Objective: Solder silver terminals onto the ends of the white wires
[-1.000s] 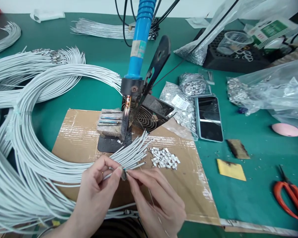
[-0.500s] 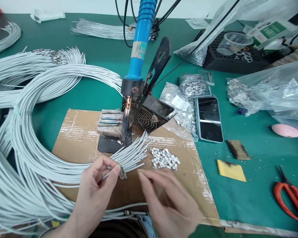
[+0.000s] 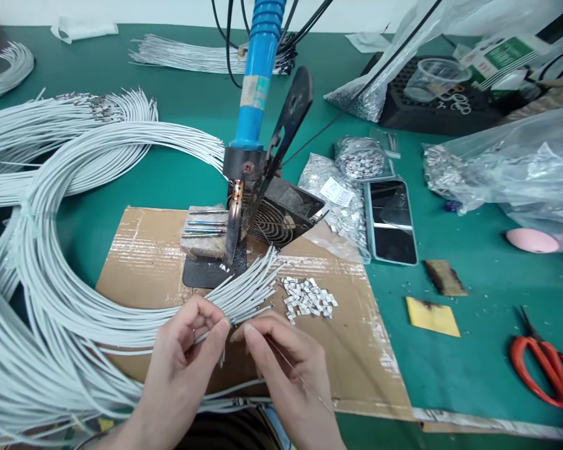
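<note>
My left hand (image 3: 187,356) pinches the end of one white wire (image 3: 206,334) between thumb and forefinger, over the cardboard sheet (image 3: 136,250). My right hand (image 3: 281,362) meets it at the wire tip, fingers pinched, with a thin strand of solder wire (image 3: 300,378) running back from them. A fan of white wire ends (image 3: 248,287) lies just beyond both hands. A small pile of metal terminals (image 3: 309,299) sits to the right of them. Behind stands the blue-handled soldering iron (image 3: 256,94) in its stand, tip down.
Big loops of white wire (image 3: 51,250) fill the left side. A small fan (image 3: 281,219), bags of terminals (image 3: 347,187), a phone (image 3: 391,222), sponge pieces (image 3: 431,315) and red scissors (image 3: 544,365) lie to the right on the green mat.
My right hand pulled away to the right from the wire tip, then came back to it. The left hand kept its pinch on the wire. The view shifted slightly.
</note>
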`<state>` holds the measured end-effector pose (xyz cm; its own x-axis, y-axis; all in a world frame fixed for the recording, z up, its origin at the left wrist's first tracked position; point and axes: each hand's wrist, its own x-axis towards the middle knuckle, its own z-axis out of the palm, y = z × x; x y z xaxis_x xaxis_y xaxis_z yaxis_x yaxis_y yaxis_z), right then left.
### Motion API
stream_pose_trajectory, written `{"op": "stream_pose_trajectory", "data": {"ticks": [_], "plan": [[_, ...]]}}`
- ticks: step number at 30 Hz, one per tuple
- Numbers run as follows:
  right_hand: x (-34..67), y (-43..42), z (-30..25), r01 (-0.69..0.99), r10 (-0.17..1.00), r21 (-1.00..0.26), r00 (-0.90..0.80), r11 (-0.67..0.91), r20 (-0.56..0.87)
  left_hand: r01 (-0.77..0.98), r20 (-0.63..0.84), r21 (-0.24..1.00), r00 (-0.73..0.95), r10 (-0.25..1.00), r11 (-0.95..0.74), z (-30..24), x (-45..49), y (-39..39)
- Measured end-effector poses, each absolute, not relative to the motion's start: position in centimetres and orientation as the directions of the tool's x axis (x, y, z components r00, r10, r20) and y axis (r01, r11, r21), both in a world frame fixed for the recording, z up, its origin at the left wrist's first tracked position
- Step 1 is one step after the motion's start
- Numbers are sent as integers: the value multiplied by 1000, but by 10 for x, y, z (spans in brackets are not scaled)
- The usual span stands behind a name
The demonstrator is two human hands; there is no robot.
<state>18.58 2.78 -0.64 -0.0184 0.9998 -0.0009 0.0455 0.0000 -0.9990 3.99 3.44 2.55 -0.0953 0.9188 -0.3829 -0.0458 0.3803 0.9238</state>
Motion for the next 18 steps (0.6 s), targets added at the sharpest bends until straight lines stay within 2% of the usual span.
{"op": "stream_pose_trajectory", "data": {"ticks": [5, 10, 13, 18], "plan": [[183, 28, -13, -91, 999, -994, -15, -53, -52, -40, -402, 916, -105, 910, 400, 29, 42, 34], [190, 29, -12, -43, 997, -997, 15, -71, -72, -39, -405, 914, -131, 905, 403, 26, 40, 34], [211, 30, -8, 89, 987, -995, 159, -35, -20, -39, -389, 921, -182, 903, 388, 21, 34, 35], [264, 25, -16, 239, 880, -971, 465, -20, 96, -75, -336, 942, -261, 905, 328, 11, 12, 37]]}}
